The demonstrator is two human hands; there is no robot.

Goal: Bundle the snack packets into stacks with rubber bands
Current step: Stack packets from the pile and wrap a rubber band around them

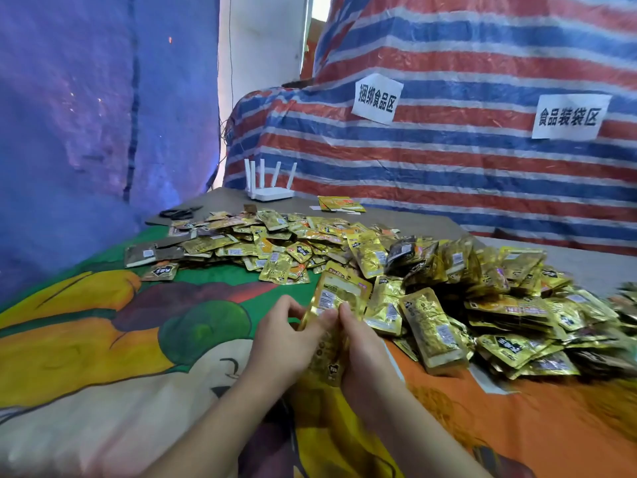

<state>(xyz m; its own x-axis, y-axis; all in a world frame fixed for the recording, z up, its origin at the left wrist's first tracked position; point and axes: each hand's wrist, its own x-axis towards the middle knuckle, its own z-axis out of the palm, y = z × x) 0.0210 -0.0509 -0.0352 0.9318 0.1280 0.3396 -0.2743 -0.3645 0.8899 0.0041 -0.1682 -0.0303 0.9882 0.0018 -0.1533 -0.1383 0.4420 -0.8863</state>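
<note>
A small stack of gold foil snack packets (339, 298) stands on edge between my two hands, its top sticking up above my fingers. My left hand (286, 343) grips the stack from the left and my right hand (365, 357) presses it from the right. A big loose heap of gold packets (431, 270) spreads across the table behind and to the right. Rubber bands are too small to make out; a dark tangle (179, 212) lies at the far left of the heap.
A colourful cartoon cloth (138, 322) covers the near table. A white router (270, 193) with several antennas stands at the back. A striped tarp (448, 150) with two paper signs rises behind, and a blue tarp (86, 115) hangs on the left.
</note>
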